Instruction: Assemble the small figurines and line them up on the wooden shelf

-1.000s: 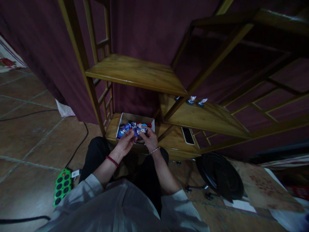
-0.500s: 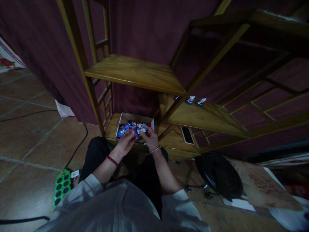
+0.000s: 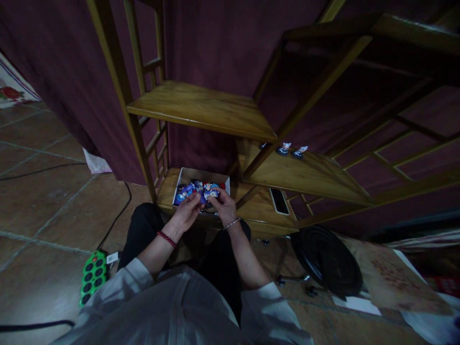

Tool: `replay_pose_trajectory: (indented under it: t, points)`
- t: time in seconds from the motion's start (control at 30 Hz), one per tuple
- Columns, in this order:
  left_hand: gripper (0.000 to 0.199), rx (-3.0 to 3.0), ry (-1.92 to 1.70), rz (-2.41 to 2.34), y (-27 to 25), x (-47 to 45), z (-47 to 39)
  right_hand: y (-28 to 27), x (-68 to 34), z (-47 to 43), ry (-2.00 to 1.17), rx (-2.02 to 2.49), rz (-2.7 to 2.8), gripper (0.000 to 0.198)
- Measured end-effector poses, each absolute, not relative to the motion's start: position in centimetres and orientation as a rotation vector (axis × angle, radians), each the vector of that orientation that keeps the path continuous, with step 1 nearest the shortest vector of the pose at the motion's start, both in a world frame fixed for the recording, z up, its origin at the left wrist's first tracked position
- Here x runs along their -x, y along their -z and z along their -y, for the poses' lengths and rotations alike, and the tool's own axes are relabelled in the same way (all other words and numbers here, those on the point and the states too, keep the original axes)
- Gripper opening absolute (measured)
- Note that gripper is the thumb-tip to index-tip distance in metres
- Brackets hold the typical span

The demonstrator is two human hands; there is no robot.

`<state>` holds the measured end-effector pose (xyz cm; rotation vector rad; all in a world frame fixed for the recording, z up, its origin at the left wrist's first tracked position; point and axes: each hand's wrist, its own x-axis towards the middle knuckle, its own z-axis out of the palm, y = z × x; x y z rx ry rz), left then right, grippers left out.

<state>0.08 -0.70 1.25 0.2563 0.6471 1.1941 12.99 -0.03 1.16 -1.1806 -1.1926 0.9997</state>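
A: Head view, the only one we're logging. What are we seeing change?

B: Next to nothing. Frame's drifting a hair; over the last second both hands are staying put.

A: Hand states?

B: Left hand point(image 3: 189, 211) is pinching the held figurine point(image 3: 204, 195) from its nine o'clock side, thumb on top. Right hand point(image 3: 224, 208) is gripping it from three o'clock. Neither is letting go. We're calling it purple and white; fingers are covering parts, so we can't tell whether it's one piece or two.

A: Where are we placing it?

B: Over the near edge of the white box point(image 3: 203, 175), whose back wall is standing at twelve o'clock. Whether it's touching the figures point(image 3: 184, 194) lying inside, we can't tell.

A: Around that, clocking from the held figurine?

B: Shelf figurines point(image 3: 283, 149) are standing at two o'clock on the side shelf point(image 3: 309, 177), one partly hiding behind a post. What looks like a phone point(image 3: 279, 201) is lying at three. Green power strip point(image 3: 92, 278) is sitting on the floor at eight. None of those are moving either.

A: So what are we reading from it?

B: Our judgement: the handling is continuing mid-step, a steady two-handed hold, nothing getting set down. Fine finger work may be going on, but the picture's too dim and small for us to be confirming it.
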Motion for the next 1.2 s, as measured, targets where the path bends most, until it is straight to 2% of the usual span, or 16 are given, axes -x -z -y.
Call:
replay_pose_trajectory:
  t: [0.73, 0.9, 1.2]
  points:
    - [0.015, -0.229, -1.113, -0.683, -1.5, 0.3, 0.5, -2.4, -13.7, 0.0, -0.897, 1.203, 1.512, 0.029]
    - [0.011, -0.216, -1.078, -0.678, -1.7, 0.5, 0.4, -3.3, -14.0, -0.2, -0.860, 1.199, 1.627, 0.027]
    - [0.015, -0.184, -1.028, -0.669, -2.0, 0.7, 0.7, -5.9, -14.1, -0.1, -0.726, 1.168, 1.874, 0.026]
